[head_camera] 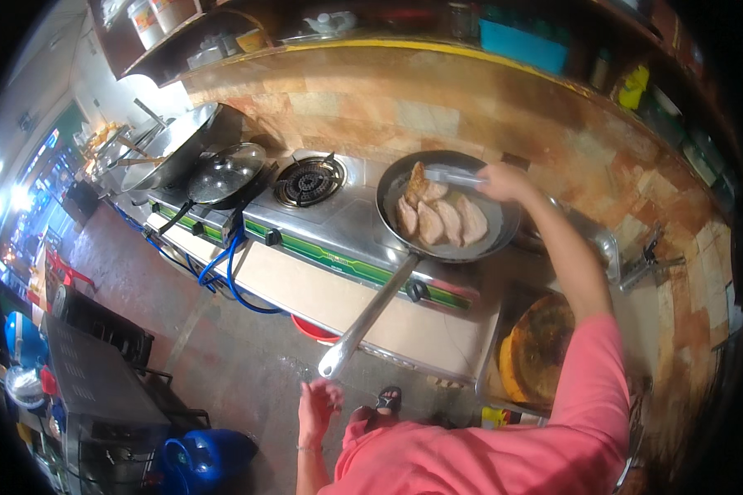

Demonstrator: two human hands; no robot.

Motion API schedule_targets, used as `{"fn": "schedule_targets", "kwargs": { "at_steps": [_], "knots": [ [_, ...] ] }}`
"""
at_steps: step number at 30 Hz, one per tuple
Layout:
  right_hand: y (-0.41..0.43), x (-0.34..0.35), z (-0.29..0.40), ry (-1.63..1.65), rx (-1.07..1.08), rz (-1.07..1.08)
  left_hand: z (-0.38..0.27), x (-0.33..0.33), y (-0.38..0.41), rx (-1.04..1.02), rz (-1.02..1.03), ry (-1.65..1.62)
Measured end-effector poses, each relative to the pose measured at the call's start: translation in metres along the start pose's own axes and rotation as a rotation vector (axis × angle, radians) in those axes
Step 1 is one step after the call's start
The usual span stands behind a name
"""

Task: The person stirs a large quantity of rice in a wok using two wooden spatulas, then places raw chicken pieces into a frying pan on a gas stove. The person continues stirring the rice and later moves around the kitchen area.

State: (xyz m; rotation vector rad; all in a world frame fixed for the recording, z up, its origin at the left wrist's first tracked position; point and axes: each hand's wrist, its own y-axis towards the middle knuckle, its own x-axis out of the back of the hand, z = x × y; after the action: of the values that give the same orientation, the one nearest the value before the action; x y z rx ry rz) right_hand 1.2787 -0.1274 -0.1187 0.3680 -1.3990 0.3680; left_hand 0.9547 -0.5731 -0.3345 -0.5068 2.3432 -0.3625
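Observation:
My right hand [506, 182] is closed on metal tongs [455, 177], whose tips are at a browned piece of meat [416, 184] in the frying pan [402, 238]. Several paler meat pieces [449, 221] lie beside it in the pan. The pan rests on the right side of a gas stove [340, 229], with its long metal handle [371, 312] pointing towards me. My left hand [320, 402] is held near the handle's end, apart from it, with the fingers loosely curled and nothing seen in them.
A bare burner [309, 180], a glass-lidded pan [227, 174] and a large wok [186, 139] are to the left. Blue hoses [229, 272] hang at the stove's front. A round chopping block [542, 349] lies at the right. Shelves [408, 44] run above, and a blue gas cylinder [207, 461] stands low left.

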Motion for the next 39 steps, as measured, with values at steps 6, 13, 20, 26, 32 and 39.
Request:
{"fn": "schedule_targets", "kwargs": {
  "at_steps": [6,13,20,26,32,39],
  "knots": [
    [-0.016,-0.011,0.017,0.005,-0.021,0.040,-0.094,-0.131,-0.006,-0.178,0.256,0.450],
    [-0.025,-0.038,-0.008,-0.047,-0.155,0.009,-0.095,-0.136,0.002,-0.193,0.189,0.494],
    [-0.036,-0.033,-0.002,-0.024,-0.108,0.042,-0.093,-0.130,0.001,-0.193,0.196,0.436],
    [-0.084,-0.002,-0.003,-0.107,-0.123,-0.043,-0.093,-0.130,0.013,-0.217,0.274,0.412],
    [-0.287,0.069,0.000,0.015,-0.338,-0.194,-0.080,-0.109,0.016,-0.070,0.060,0.141],
    [-0.662,0.036,0.035,0.333,-1.242,-0.164,-0.016,-0.063,0.061,0.279,0.710,-0.114]
  ]
}}
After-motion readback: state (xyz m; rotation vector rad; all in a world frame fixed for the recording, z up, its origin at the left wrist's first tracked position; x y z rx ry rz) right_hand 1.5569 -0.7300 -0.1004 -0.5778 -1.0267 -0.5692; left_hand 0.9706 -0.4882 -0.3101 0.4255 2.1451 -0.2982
